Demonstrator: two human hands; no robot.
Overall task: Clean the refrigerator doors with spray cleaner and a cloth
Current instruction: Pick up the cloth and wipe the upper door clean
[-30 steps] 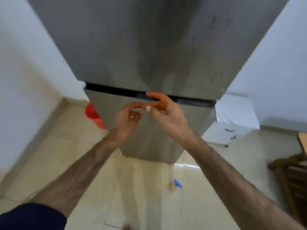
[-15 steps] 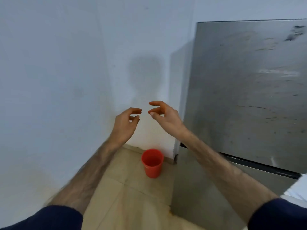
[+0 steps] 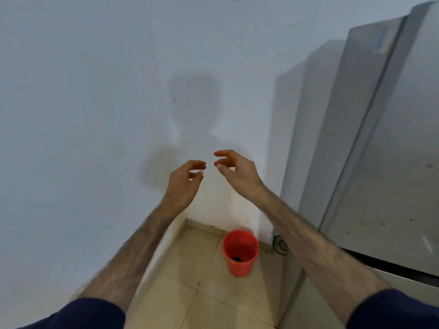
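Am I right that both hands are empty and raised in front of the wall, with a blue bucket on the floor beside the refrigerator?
Nearly: the bucket is red, not blue, as the head view shows. The rest holds: the left hand and right hand are empty, raised before the wall, and the bucket stands on the floor beside the refrigerator.

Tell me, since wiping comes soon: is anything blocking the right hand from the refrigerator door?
Nothing visible does. The right hand hangs empty in open air left of the refrigerator door; the red bucket sits on the floor below.
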